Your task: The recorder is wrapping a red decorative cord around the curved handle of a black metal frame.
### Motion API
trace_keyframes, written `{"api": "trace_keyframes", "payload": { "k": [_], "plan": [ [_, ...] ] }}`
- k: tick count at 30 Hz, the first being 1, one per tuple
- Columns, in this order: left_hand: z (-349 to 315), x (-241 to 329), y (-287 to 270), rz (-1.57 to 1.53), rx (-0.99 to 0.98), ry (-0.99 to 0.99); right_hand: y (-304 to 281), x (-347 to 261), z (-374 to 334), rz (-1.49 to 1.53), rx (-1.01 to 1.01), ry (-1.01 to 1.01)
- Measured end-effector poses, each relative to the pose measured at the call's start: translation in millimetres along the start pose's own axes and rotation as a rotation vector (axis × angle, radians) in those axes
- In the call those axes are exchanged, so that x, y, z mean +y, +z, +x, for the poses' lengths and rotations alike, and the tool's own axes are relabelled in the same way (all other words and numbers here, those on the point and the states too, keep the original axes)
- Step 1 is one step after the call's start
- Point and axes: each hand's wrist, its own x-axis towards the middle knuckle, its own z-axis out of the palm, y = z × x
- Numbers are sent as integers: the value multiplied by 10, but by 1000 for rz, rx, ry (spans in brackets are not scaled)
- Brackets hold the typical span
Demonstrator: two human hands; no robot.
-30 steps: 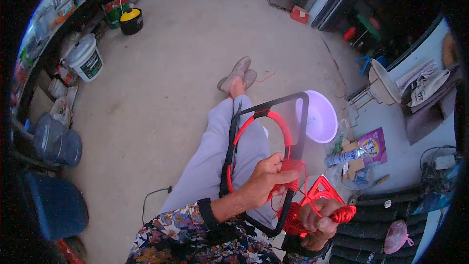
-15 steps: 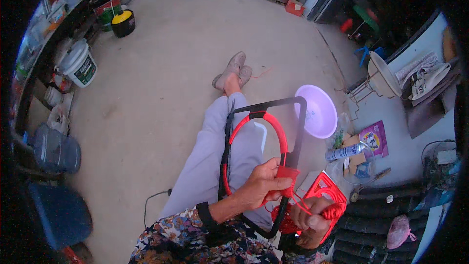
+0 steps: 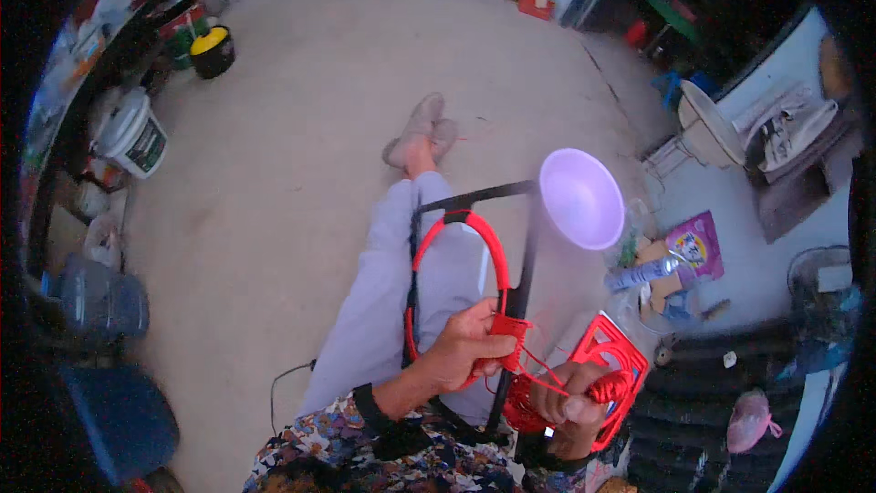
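Observation:
Over my lap stands a black rectangular frame (image 3: 527, 246) with a ring (image 3: 491, 245) inside it, mostly wrapped in red. My left hand (image 3: 461, 347) is closed on the ring's right side, its thumb pressed on a dense red wrapped section (image 3: 509, 340). From that section a red cord (image 3: 545, 367) runs taut to my right hand (image 3: 573, 406), whose fingers are closed round it. A wound red bundle (image 3: 610, 387) shows by the right fingers, and loose red cord (image 3: 522, 406) hangs between the hands. Just beyond the right hand lies a red openwork piece (image 3: 630, 347).
A purple basin (image 3: 582, 201) stands right of my legs. Near it lie a spray can (image 3: 643, 274) and a purple packet (image 3: 695, 246). Dark rolled padding (image 3: 698, 420) is at the lower right. Buckets (image 3: 132, 135) and a blue bin (image 3: 119, 420) line the left.
The whole view has shifted slightly. My left hand and the ring have moved a little left, and more cord now stretches between the red section and my right hand.

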Motion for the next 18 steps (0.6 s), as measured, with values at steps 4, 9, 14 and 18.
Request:
{"api": "trace_keyframes", "payload": {
  "k": [4, 9, 14, 18],
  "plan": [
    [-7, 59, -47, -10, 40, -12, -94, -29, 111, 186, -207, -132],
    [22, 51, -69, -3, 22, -39, -226, -165, 36, 232, -49, -189],
    [8, 78, -66, -23, 19, -45, -170, -306, -27, 76, -16, -138],
    [-6, 63, -78, -12, 14, -43, 30, -389, 52, 80, -104, -101]
  ]
}}
